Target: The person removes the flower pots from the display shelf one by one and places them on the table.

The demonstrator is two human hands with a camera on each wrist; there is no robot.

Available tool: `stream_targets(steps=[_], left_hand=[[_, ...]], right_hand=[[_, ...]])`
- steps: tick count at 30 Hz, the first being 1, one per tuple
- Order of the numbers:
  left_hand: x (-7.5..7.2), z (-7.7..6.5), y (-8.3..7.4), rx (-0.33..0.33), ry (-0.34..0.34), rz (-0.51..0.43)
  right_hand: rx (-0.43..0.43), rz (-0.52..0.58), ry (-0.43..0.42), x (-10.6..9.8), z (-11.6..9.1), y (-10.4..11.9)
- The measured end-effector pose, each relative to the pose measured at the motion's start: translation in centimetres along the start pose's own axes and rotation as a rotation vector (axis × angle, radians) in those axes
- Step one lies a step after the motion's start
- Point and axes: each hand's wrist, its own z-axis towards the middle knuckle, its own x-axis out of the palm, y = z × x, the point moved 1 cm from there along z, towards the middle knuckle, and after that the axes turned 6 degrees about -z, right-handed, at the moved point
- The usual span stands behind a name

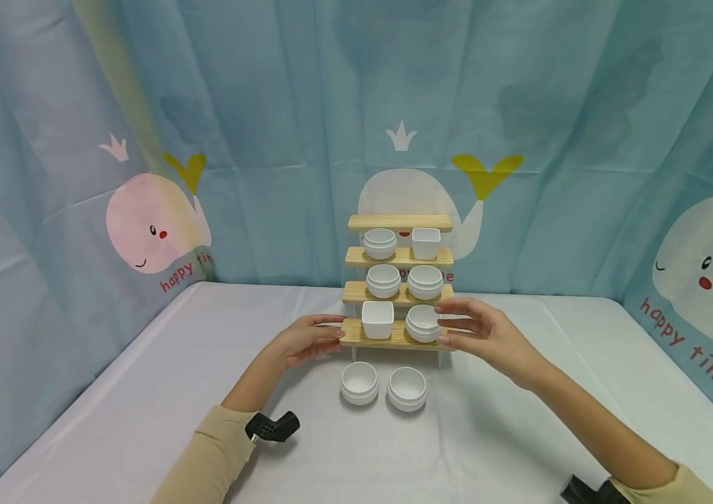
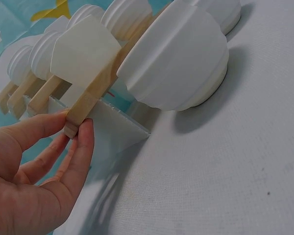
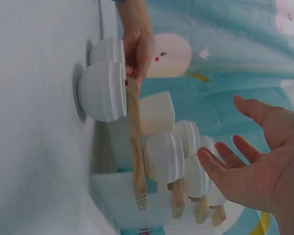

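Note:
A stepped display rack with pale wooden boards [image 1: 399, 337] and white side supports stands near the back of the table. My left hand [image 1: 309, 341] pinches the left end of its lowest board [image 2: 100, 83] between thumb and fingers. On that board sit a square white cup [image 1: 377, 320] and, to its right, a round white bowl [image 1: 423, 323]. Beside this bowl is my right hand [image 1: 485, 339], fingers spread and nothing held; the right wrist view shows a gap between its fingers and the bowl [image 3: 165, 157].
Two round white bowls, one on the left [image 1: 359, 383] and one on the right [image 1: 407, 389], stand on the white tablecloth [image 1: 520, 434] before the rack. Higher boards carry more bowls and a square cup [image 1: 426, 243]. A blue curtain [image 1: 255, 140] hangs behind.

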Motion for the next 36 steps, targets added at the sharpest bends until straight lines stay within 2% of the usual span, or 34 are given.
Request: stream_targets(steps=[14,36], left_hand=[[0.0,0.0,-0.1,0.003,0.002,-0.003],[0.1,0.0,-0.1,-0.003,0.004,-0.002]], right_hand=[[-0.020,-0.008,-0.013,-0.3,1.0,1.0],[0.018,-0.050,-0.023,-0.8,3.8,2.3]])
